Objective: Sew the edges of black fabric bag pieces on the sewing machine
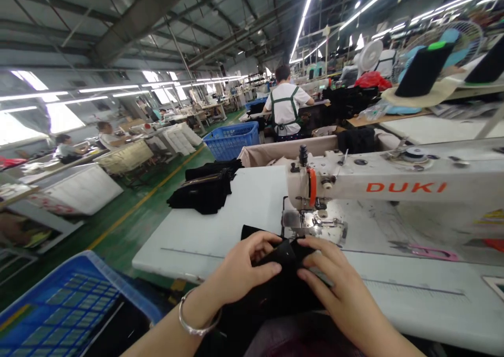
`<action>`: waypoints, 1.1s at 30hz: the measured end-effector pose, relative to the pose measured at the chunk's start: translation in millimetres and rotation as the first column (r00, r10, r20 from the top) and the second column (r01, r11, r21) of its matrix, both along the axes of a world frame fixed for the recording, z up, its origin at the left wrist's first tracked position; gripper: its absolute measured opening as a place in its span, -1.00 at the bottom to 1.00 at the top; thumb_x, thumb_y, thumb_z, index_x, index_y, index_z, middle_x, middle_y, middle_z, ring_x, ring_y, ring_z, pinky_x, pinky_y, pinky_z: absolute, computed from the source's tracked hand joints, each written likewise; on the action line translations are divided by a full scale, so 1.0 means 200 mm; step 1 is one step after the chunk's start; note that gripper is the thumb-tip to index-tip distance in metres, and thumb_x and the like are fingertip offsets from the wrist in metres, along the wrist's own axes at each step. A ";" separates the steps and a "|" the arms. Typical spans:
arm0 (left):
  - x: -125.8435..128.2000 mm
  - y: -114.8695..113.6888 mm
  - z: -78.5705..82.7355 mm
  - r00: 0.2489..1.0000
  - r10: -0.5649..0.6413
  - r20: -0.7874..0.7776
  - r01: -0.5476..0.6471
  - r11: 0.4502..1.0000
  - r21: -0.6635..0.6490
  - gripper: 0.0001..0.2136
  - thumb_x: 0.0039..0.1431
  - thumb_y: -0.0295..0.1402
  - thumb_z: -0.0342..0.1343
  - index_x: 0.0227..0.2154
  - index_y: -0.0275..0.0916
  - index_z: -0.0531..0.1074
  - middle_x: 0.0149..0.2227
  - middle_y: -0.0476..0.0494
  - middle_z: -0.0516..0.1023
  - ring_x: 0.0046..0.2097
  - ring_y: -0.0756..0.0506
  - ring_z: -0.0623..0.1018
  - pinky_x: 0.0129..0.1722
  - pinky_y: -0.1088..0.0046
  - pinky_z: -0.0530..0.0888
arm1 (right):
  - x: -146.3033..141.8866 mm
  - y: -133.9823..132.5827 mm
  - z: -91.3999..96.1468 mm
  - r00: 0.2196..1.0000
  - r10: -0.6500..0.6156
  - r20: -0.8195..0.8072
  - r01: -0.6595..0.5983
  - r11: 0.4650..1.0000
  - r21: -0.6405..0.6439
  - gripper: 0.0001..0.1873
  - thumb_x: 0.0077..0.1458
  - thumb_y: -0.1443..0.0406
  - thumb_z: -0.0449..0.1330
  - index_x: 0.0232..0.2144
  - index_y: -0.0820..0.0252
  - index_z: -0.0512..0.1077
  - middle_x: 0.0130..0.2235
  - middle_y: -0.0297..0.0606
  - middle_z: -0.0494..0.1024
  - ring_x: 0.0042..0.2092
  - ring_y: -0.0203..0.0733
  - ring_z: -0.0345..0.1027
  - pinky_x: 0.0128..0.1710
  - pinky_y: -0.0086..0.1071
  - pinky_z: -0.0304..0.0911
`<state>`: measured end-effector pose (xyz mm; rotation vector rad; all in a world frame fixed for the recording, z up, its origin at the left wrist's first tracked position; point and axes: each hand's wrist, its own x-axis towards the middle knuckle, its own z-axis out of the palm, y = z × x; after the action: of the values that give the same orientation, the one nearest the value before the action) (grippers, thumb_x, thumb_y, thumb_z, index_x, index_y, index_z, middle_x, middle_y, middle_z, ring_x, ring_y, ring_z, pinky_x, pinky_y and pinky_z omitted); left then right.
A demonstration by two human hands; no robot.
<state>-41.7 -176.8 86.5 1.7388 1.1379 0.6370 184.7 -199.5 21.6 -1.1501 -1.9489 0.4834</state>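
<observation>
A piece of black fabric [277, 281] hangs over the front edge of the white sewing table [252, 199], just before the needle area of the sewing machine [394, 181]. My left hand [246, 262], with a bracelet on its wrist, pinches the fabric between thumb and fingers from the left. From the right, my right hand [328, 270] grips the same fabric with thumb and fingertips. Both hands are close together, with a fold of the cloth between them. The fabric's lower part blends into dark clothing below.
A stack of black pieces [207, 186] lies at the table's left edge. Pink-handled snips [429, 252] rest under the machine arm. Blue baskets stand at lower left [94, 273] and behind the table [232, 139]. A person [285, 107] works ahead. Black thread cones [423, 71] stand at right.
</observation>
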 end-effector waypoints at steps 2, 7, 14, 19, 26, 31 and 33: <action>0.02 -0.04 0.05 0.993 0.029 0.110 -0.021 0.997 -0.077 -0.73 0.14 -0.32 0.19 -0.09 -0.24 0.46 -0.19 -0.11 0.56 -0.17 -0.08 0.50 -0.16 0.40 0.39 | 0.01 -0.02 0.07 1.000 0.012 -0.004 -0.012 0.998 0.063 -0.86 0.25 0.22 0.09 -0.29 0.07 0.44 0.19 -0.21 0.31 0.27 0.01 0.08 0.19 0.03 0.17; 0.04 -0.09 0.07 0.933 0.151 0.326 -0.094 0.978 -0.184 -0.77 0.05 -0.36 0.29 -0.20 -0.28 0.51 -0.24 -0.12 0.58 -0.20 -0.07 0.52 -0.14 0.42 0.41 | 0.03 -0.05 0.16 0.999 0.027 0.042 -0.034 0.986 0.161 -0.87 0.23 0.20 0.13 -0.22 -0.01 0.47 0.02 -0.32 0.51 0.14 -0.05 0.31 0.25 0.09 0.09; 0.05 -0.13 0.07 0.871 0.194 0.451 -0.116 0.974 -0.195 -0.80 0.06 -0.35 0.31 -0.24 -0.28 0.52 -0.29 -0.08 0.54 -0.26 0.00 0.48 -0.22 0.52 0.39 | 0.03 -0.10 0.21 0.999 -0.025 0.036 0.017 0.977 0.213 -0.86 0.23 0.17 0.12 -0.21 -0.03 0.46 -0.10 -0.34 0.57 0.02 -0.09 0.42 0.08 -0.10 0.34; 0.06 -0.15 0.07 0.879 0.225 0.420 -0.179 0.973 -0.146 -0.87 0.06 -0.38 0.30 -0.33 -0.29 0.51 -0.38 -0.02 0.48 -0.32 0.04 0.41 -0.30 0.57 0.34 | 0.03 -0.11 0.22 0.998 -0.057 -0.001 0.056 0.972 0.227 -0.87 0.23 0.18 0.13 -0.30 0.00 0.46 -0.13 -0.32 0.56 -0.08 -0.14 0.45 -0.15 -0.26 0.43; 0.09 -0.17 0.09 0.900 0.262 0.349 -0.242 0.965 -0.100 -0.90 0.07 -0.37 0.27 -0.36 -0.27 0.52 -0.38 -0.03 0.46 -0.32 0.00 0.42 -0.31 0.53 0.35 | 0.04 -0.12 0.22 0.997 -0.055 0.045 0.043 0.972 0.233 -0.88 0.23 0.16 0.12 -0.25 -0.03 0.44 -0.21 -0.37 0.58 -0.16 -0.15 0.47 -0.20 -0.24 0.41; 0.09 -0.16 0.10 0.935 0.271 0.229 -0.283 0.959 0.019 -0.93 0.10 -0.38 0.23 -0.40 -0.27 0.51 -0.41 -0.03 0.42 -0.34 0.00 0.39 -0.32 0.52 0.33 | 0.02 -0.13 0.21 0.992 -0.126 0.020 0.120 0.977 0.173 -0.85 0.20 0.13 0.14 -0.25 0.03 0.40 -0.29 -0.32 0.53 -0.29 -0.16 0.43 -0.32 -0.27 0.38; 0.08 -0.16 0.11 0.942 0.269 0.202 -0.285 0.957 0.056 -0.94 0.10 -0.38 0.22 -0.40 -0.27 0.51 -0.40 -0.04 0.43 -0.33 -0.01 0.40 -0.31 0.51 0.34 | 0.02 -0.13 0.23 0.996 -0.092 0.019 0.089 0.986 0.141 -0.87 0.20 0.16 0.16 -0.23 0.04 0.39 -0.28 -0.31 0.50 -0.27 -0.17 0.41 -0.31 -0.29 0.36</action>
<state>-25.0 -209.7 107.5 1.5586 1.2438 1.0170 188.5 -224.9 67.0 -1.1540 -1.9110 0.2806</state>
